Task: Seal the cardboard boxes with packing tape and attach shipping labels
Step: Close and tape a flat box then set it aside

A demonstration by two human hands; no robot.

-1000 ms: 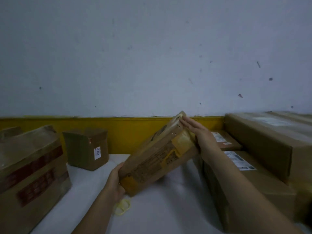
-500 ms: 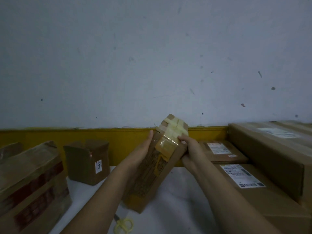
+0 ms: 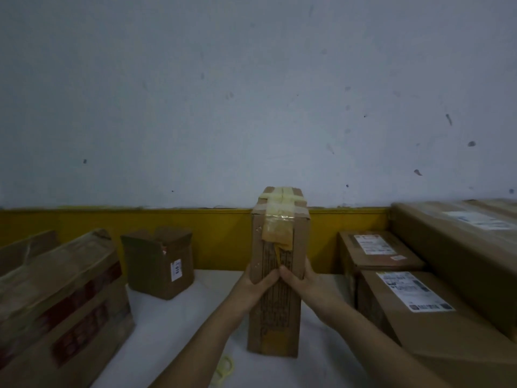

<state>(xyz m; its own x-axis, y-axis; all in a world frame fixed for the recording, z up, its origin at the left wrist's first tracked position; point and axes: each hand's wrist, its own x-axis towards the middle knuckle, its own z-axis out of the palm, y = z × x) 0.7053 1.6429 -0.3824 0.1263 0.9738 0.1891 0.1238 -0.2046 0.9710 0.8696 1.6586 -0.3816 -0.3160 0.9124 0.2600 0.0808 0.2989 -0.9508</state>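
Observation:
A narrow cardboard box (image 3: 279, 317) stands upright on end on the white table (image 3: 179, 326), its top crossed with yellowish packing tape (image 3: 279, 203) that runs down the near face. My left hand (image 3: 258, 284) grips the box's left edge at mid-height, thumb on the near face. My right hand (image 3: 303, 282) grips the right edge, its thumb meeting the left thumb just below the loose tape end.
A small brown box with a white sticker (image 3: 161, 261) sits at the back left. A large taped box (image 3: 56, 303) fills the left edge. Labelled boxes (image 3: 405, 292) are stacked on the right. Yellow scissor handles (image 3: 223, 368) lie on the table near my left forearm.
The box has been tipped from a slant to standing upright on the table. Both hands slid down from its taped top end to its middle.

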